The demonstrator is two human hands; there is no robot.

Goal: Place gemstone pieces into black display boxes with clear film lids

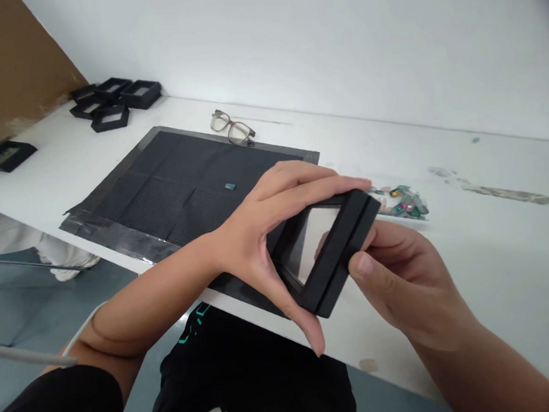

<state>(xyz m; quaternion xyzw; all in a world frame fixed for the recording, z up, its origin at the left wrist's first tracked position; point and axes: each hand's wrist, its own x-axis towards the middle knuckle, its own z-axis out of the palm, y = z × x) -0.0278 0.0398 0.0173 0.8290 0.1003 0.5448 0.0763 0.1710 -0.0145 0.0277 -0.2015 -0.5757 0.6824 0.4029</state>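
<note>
A black box frame [344, 251] with a clear window is held up and tilted in front of me, over the table's near edge. My left hand [262, 233] spans it, with the thumb along the lower edge and the fingers along the upper edge. At its right side my right hand [402, 278] pinches the frame between thumb and fingers. Below and to the left lies a black ribbed mat [156, 185] with a small teal piece [230, 186] on it. Part of the mat is hidden behind my left hand and arm.
Several black frames [142, 92] are grouped at the back left, and another black frame [6, 156] sits nearer the left edge. Eyeglasses [232, 127] lie behind the mat. A pile of small coloured pieces [403, 202] is beyond my right hand. The white wall [337, 51] borders the table's back.
</note>
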